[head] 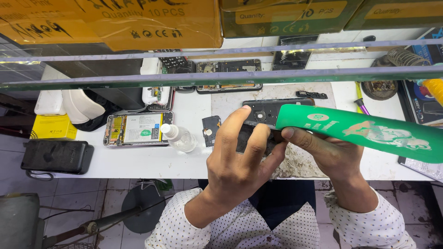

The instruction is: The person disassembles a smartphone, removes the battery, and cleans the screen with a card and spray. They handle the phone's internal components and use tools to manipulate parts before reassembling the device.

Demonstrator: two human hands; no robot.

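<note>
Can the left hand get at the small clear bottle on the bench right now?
Probably not at once: the left hand is wrapped around the dark phone frame. The small clear bottle lies just to its left, with bare white bench between and nothing blocking.

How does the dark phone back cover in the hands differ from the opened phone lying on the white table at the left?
The dark phone back cover is gripped by the left hand and the right hand and lifted off the table; the opened phone lies flat, untouched. The cover is plain and dark, with camera holes; the opened phone shows a white-labelled battery and its inner parts. Both are phone pieces taken apart.
</note>
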